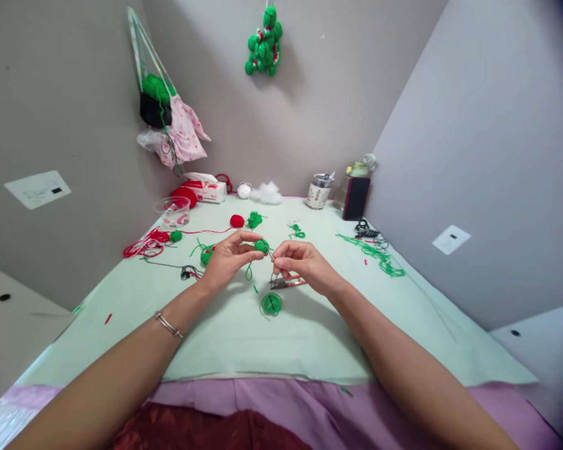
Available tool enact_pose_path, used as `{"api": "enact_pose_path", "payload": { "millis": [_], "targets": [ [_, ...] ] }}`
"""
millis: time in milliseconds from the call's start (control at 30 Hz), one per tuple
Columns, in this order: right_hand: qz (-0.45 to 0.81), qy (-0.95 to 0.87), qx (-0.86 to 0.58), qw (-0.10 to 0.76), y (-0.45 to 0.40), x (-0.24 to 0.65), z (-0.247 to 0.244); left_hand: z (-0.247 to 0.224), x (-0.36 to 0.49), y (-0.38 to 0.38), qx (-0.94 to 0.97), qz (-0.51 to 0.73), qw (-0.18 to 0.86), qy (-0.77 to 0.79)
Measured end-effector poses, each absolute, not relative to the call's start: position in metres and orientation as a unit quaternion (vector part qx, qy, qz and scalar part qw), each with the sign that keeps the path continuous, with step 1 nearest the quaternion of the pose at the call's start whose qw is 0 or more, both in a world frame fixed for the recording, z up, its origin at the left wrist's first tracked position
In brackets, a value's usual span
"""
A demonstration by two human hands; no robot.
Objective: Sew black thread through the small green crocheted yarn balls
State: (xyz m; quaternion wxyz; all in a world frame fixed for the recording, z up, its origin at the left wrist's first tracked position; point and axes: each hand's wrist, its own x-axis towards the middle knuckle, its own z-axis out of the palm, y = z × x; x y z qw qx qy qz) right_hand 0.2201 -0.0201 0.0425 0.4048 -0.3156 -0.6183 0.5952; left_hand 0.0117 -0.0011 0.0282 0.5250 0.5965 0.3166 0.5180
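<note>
My left hand pinches a small green crocheted ball between thumb and fingers, above the middle of the table. Beside it, my right hand is closed on a dark strand of yarn, which runs close to the ball and hangs in a loop below the fingers. Whether a needle is also between those fingers is too small to tell. A green yarn tail dangles under the ball. Beneath my right hand lies a small tool with orange-red edges. Nearer me is a round green piece in a clear ring-shaped holder.
Left are red yarn, a clear tub and green crochet work. At the back stand a tissue box, white stuffing, a pen tin and a phone. Right lie scissors and green yarn scraps.
</note>
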Motion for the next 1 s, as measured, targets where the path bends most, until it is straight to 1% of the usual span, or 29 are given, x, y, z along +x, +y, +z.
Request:
{"api": "enact_pose_path", "payload": {
  "millis": [133,300,367,433,633,1000],
  "targets": [
    [0.596,-0.610,-0.315,0.417,-0.021,0.215,0.042,0.026,0.011,0.001,0.580,0.521,0.539,0.320],
    [0.561,-0.588,-0.324,0.485,-0.019,0.216,0.043,0.024,0.009,0.004,0.573,0.522,0.551,0.310],
    [0.548,-0.579,-0.342,0.498,-0.018,0.217,0.043,0.023,0.009,0.005,0.568,0.522,0.552,0.315],
    [0.536,-0.585,-0.362,0.489,-0.018,0.218,0.043,0.022,0.009,0.006,0.566,0.523,0.550,0.323],
    [0.499,-0.639,-0.406,0.422,-0.023,0.211,0.043,0.021,0.009,0.005,0.559,0.533,0.546,0.325],
    [0.501,-0.641,-0.412,0.411,-0.027,0.207,0.044,0.022,0.011,0.005,0.554,0.547,0.542,0.316]
  ]
}}
